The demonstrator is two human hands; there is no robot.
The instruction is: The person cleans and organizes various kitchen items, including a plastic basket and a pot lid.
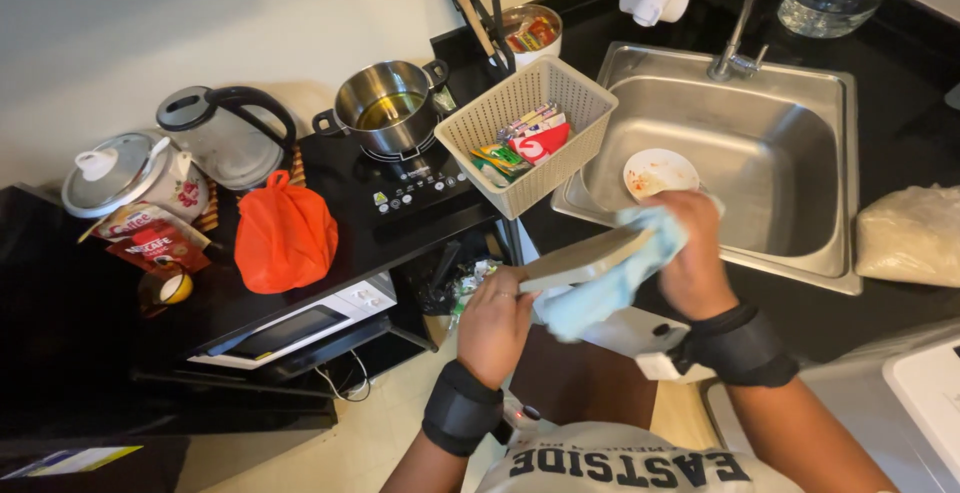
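the left hand (493, 321) is gripping a flat board (585, 258) by its near end, level above the counter edge beside the sink (800, 168). the right hand (690, 253) is clutching a blue cloth (610, 283) against it, probably wiping. next, the cloth needs firm pressure along the face.

My left hand (493, 321) grips a flat board (583, 257) while my right hand (692, 253) presses a light blue cloth (610, 278) on it, just beside the sink (800, 123).

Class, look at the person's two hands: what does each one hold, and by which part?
The left hand grips a flat grey board by its near end. The right hand holds a bunched light-blue cloth against the board's far end.
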